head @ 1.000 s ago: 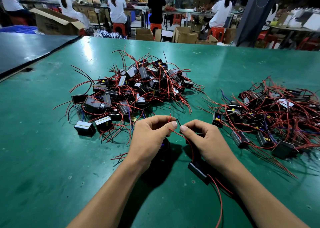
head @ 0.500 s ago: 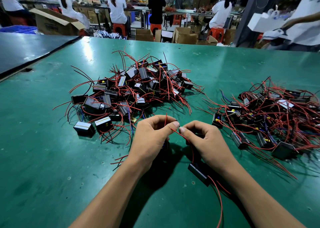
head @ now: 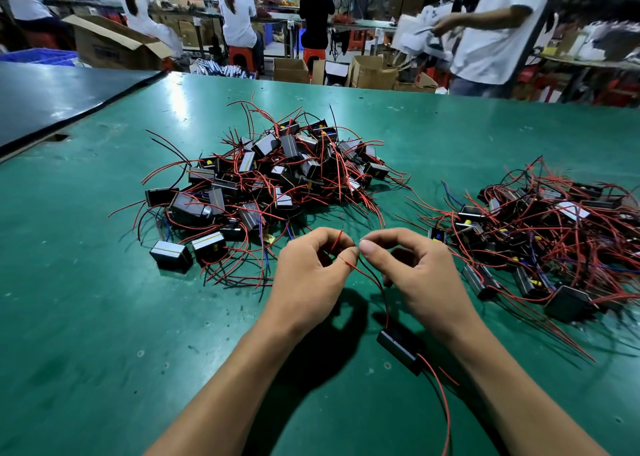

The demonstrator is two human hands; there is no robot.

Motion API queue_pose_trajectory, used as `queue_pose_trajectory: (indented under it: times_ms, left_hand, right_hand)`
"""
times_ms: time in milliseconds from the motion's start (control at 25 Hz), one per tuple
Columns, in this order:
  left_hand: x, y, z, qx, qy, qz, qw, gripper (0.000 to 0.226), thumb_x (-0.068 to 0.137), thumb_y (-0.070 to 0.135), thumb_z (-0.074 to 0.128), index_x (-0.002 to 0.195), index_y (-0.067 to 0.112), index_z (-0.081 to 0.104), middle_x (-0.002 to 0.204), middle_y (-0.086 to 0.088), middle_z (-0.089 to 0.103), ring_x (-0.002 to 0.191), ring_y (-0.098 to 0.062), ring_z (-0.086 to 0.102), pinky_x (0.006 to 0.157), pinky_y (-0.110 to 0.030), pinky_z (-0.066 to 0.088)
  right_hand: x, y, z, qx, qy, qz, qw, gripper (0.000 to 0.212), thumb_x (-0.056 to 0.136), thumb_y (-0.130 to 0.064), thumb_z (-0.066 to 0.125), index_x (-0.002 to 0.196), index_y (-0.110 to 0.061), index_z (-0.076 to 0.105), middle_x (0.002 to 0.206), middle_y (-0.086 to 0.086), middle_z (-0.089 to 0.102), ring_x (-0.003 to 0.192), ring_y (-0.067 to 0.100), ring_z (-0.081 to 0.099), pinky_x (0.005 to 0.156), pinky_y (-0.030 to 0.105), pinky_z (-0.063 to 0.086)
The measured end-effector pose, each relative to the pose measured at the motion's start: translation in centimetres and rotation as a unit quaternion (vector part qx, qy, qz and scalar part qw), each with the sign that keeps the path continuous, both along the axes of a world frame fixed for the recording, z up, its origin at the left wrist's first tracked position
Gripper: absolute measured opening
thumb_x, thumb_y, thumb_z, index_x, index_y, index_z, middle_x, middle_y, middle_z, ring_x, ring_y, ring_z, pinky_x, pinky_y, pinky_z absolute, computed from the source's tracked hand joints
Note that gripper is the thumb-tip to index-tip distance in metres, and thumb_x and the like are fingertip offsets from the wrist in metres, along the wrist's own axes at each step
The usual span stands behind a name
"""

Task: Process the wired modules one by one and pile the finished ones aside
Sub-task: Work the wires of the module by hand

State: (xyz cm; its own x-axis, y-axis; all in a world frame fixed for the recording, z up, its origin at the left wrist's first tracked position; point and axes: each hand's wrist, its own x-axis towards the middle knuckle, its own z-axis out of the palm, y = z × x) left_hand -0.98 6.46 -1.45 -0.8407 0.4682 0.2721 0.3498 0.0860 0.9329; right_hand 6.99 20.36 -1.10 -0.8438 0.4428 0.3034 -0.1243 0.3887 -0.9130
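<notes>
You're partway through one module (head: 398, 350). The small black plastic box lies on the matte green table (head: 86, 317) between your wrists, and its thin, springy wires (head: 385, 303) run up to your fingertips. Your left hand (head: 311, 268) has a tight thumb-and-forefinger grip on the red one. Your right hand (head: 415, 272) pinches closed just beside it. Next, probably: finish working the ends, then drop the box on the right heap (head: 554, 234), likely the finished one.
</notes>
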Motion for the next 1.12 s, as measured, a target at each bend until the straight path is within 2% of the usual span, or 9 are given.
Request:
queue_pose_trajectory:
  times_ms: [120,240,360,560,680,800,920,1040,1120]
  left_hand:
    - [0.0,-0.2,0.0,-0.023,0.038,-0.002,0.999,0.004,0.089,0.015,0.069,0.086,0.016,0.068,0.066,0.003,0.061,0.056,-0.013,0.048,0.056,-0.031,0.044]
    - [0.1,-0.2,0.0,-0.037,0.067,0.001,0.997,0.004,0.089,0.016,0.069,0.087,0.019,0.068,0.071,-0.004,0.066,0.062,-0.030,0.056,0.060,-0.041,0.050]
    - [0.1,-0.1,-0.2,-0.046,0.086,0.011,0.995,0.003,0.089,0.018,0.069,0.089,0.022,0.068,0.072,0.001,0.067,0.064,-0.027,0.059,0.064,-0.043,0.051]
    - [0.1,0.0,-0.3,-0.035,0.091,0.032,0.995,0.006,0.088,0.023,0.073,0.093,0.021,0.075,0.078,0.008,0.072,0.069,-0.021,0.065,0.068,-0.041,0.054]
    - [0.0,0.1,-0.5,-0.043,0.097,0.035,0.994,0.008,0.087,0.026,0.073,0.093,0.022,0.076,0.078,0.011,0.073,0.069,-0.018,0.065,0.067,-0.039,0.054]
    - [0.2,0.2,-0.7,-0.053,0.117,0.033,0.991,0.011,0.087,0.030,0.070,0.094,0.023,0.075,0.082,0.011,0.072,0.072,-0.015,0.065,0.069,-0.039,0.054]
    - [0.3,0.2,-0.7,-0.064,0.139,0.034,0.988,0.018,0.084,0.034,0.065,0.095,0.024,0.074,0.085,0.011,0.072,0.074,-0.015,0.065,0.072,-0.038,0.054]
    - [0.2,0.2,-0.6,-0.059,0.108,0.026,0.992,0.009,0.088,0.027,0.070,0.093,0.022,0.075,0.081,0.007,0.072,0.073,-0.020,0.065,0.070,-0.040,0.053]
    - [0.0,0.2,-0.3,-0.045,0.075,0.016,0.996,0.005,0.088,0.021,0.073,0.091,0.018,0.075,0.078,0.007,0.072,0.072,-0.019,0.065,0.070,-0.039,0.053]
  right_hand:
    - [-0.2,-0.1,0.2,0.023,0.004,0.001,1.000,0.007,0.084,-0.027,0.079,0.089,-0.024,0.075,0.070,-0.014,0.067,0.053,0.003,0.047,0.055,0.016,0.039]
    - [-0.5,-0.2,0.5,0.074,0.006,-0.011,0.997,0.004,0.085,-0.024,0.079,0.084,-0.022,0.075,0.065,-0.020,0.063,0.052,0.002,0.047,0.055,0.011,0.036]
    - [-0.8,-0.4,0.5,0.095,0.008,-0.040,0.995,0.013,0.087,-0.025,0.077,0.075,-0.021,0.072,0.067,-0.011,0.067,0.059,0.004,0.056,0.058,0.016,0.044]
    - [-0.9,-0.6,0.5,0.049,-0.017,-0.041,0.998,0.017,0.090,-0.026,0.073,0.074,-0.020,0.072,0.068,-0.005,0.070,0.062,0.004,0.059,0.062,0.020,0.048]
    - [-0.8,-0.8,0.7,0.035,-0.028,-0.056,0.997,0.021,0.089,-0.027,0.074,0.070,-0.019,0.071,0.060,-0.006,0.065,0.056,0.003,0.051,0.056,0.019,0.043]
    - [-0.8,-0.6,0.9,0.020,-0.064,-0.058,0.996,0.026,0.090,-0.028,0.071,0.066,-0.018,0.068,0.049,-0.014,0.051,0.048,-0.001,0.040,0.050,0.014,0.034]
    - [-1.1,-0.3,0.4,-0.046,-0.110,-0.040,0.992,0.031,0.092,-0.028,0.068,0.063,-0.016,0.064,0.050,-0.012,0.042,0.049,0.006,0.035,0.053,0.025,0.030]
    - [-1.0,0.0,0.3,-0.057,-0.095,-0.011,0.994,0.023,0.091,-0.028,0.069,0.071,-0.017,0.067,0.054,-0.012,0.050,0.052,0.005,0.041,0.055,0.022,0.034]
    - [-0.5,0.4,0.5,-0.006,-0.041,0.022,0.999,0.003,0.090,-0.025,0.073,0.088,-0.023,0.072,0.072,-0.011,0.066,0.059,0.004,0.051,0.058,0.017,0.041]
